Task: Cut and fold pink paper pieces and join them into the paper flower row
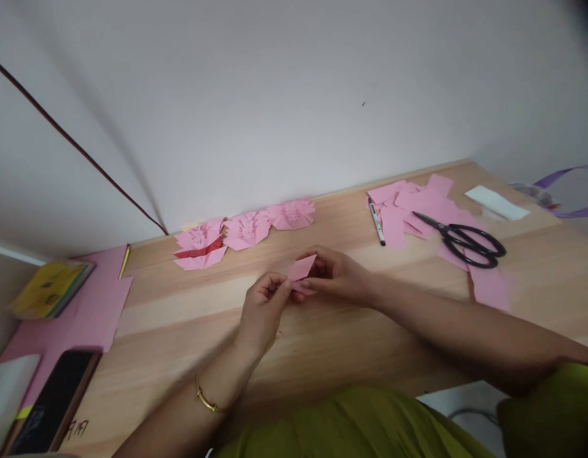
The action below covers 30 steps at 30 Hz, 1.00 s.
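While left hand [263, 312] pinches small folded pink paper [303, 268], right hand [343, 277] grips other side over light-brown wooden table [170, 318].

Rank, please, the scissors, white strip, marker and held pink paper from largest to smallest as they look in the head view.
1. Scissors
2. White strip
3. Marker and held pink paper, unranked: the marker is long but thin, while the paper looks broader, is partly covered and seems nearer the camera.

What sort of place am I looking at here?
Likely a paper-craft workspace, though whether home or shop isn't clear: black scissors, scattered pink paper pieces and folded pink shapes lie on a wooden table.
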### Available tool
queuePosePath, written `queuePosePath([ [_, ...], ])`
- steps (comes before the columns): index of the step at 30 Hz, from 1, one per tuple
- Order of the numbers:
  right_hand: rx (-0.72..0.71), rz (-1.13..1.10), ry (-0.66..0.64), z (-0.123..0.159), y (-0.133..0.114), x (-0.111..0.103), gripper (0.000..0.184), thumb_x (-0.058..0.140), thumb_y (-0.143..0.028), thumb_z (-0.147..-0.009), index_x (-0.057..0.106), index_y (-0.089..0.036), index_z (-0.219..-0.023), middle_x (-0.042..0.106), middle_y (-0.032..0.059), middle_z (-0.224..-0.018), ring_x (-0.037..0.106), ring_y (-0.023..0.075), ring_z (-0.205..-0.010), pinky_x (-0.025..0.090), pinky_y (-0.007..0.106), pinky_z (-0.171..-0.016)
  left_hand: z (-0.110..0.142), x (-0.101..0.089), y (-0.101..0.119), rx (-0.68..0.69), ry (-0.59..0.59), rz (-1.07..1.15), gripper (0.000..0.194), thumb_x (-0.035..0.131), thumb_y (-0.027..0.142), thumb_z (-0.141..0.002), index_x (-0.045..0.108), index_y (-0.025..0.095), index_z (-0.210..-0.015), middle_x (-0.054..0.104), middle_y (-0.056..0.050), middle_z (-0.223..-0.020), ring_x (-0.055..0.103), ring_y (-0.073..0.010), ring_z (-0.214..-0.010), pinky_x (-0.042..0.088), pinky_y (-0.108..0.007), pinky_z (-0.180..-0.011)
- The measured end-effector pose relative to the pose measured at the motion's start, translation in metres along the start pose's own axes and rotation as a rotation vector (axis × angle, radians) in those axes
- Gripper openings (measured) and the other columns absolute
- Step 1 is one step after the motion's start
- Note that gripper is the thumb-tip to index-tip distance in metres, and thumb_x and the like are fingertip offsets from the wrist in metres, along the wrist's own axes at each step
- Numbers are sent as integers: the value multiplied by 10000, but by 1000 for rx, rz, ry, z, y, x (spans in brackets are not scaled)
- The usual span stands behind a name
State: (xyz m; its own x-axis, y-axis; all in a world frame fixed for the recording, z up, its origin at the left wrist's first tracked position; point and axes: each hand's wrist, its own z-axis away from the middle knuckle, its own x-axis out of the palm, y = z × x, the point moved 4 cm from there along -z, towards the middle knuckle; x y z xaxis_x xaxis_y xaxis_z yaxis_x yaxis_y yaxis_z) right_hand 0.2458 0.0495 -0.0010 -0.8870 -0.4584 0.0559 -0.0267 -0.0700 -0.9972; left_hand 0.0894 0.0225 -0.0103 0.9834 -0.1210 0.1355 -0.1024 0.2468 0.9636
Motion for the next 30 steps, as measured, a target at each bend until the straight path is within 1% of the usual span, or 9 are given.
queuePosePath([
  [3, -2, 33, 60, -2, 0, -6, 374, 713, -333, -737, 541, -171, -1027, 655, 28, -852, 627, 142, -797, 492, 290, -735, 4, 5, 3, -85, -42, -96, 170, 651, 313, -781, 584, 159, -759, 678, -16, -651, 620, -128, -623, 480, -247, -666],
  [6, 31, 55, 86, -3, 2, -11, 390, 717, -329, -732, 562, -174, -1055, 648, 20, -850, 616, 131, -788, 482, 274, -728, 5, 6, 4, -123, -62, -118, 184, 652, 310, -775, 563, 160, -717, 657, -6, -604, 603, -118, -582, 460, -228, -626],
  [10, 73, -20, 67, -3, 3, -11, 389, 697, -425, -746, 590, -175, -1025, 655, 32, -889, 613, 137, -790, 485, 274, -720, 2, 2, 1, -72, -30, -12, 199, 676, 312, -751, 551, 164, -705, 640, 7, -601, 601, -116, -570, 457, -232, -622],
  [12, 84, -1, 15, -2, 1, -8, 375, 682, -456, -754, 622, -167, -986, 668, 43, -903, 618, 152, -811, 483, 283, -731, 1, 2, 0, -71, -18, 11, 214, 690, 321, -741, 546, 166, -706, 635, 12, -593, 596, -116, -562, 455, -234, -616],
  [15, 57, 91, -50, 0, -3, -3, 320, 670, -458, -764, 657, -152, -858, 667, 41, -866, 611, 160, -806, 466, 276, -727, 3, 4, 1, -93, -46, -90, 223, 674, 348, -762, 555, 166, -709, 638, 7, -575, 590, -120, -553, 445, -233, -600],
  [20, 3, 259, 28, -1, -7, -7, 305, 624, -455, -802, 636, -155, -751, 610, 16, -742, 554, 134, -705, 422, 253, -648, 8, 7, 12, 6, -73, -338, 208, 637, 357, -793, 591, 170, -713, 639, 5, -592, 578, -119, -576, 422, -224, -590],
  [23, -60, 329, 48, -1, -11, -8, 293, 638, -445, -792, 631, -161, -718, 603, 21, -761, 553, 142, -736, 425, 259, -675, 8, 6, 15, 31, -57, -351, 168, 641, 341, -787, 631, 173, -802, 630, 12, -615, 581, -126, -594, 427, -229, -600],
  [25, -53, 303, 22, -1, -12, -6, 294, 635, -448, -794, 631, -162, -728, 613, 25, -784, 565, 148, -756, 433, 261, -688, 7, 5, 13, 13, -78, -318, 180, 642, 345, -791, 642, 172, -839, 641, 5, -636, 595, -134, -625, 438, -235, -627],
  [30, -69, 168, -19, 2, -14, -3, 311, 704, -415, -744, 595, -172, -905, 619, 33, -882, 572, 148, -803, 459, 270, -720, 2, 1, 3, -10, -73, -203, 195, 639, 355, -805, 623, 171, -741, 638, 12, -606, 584, -117, -613, 437, -221, -640],
])
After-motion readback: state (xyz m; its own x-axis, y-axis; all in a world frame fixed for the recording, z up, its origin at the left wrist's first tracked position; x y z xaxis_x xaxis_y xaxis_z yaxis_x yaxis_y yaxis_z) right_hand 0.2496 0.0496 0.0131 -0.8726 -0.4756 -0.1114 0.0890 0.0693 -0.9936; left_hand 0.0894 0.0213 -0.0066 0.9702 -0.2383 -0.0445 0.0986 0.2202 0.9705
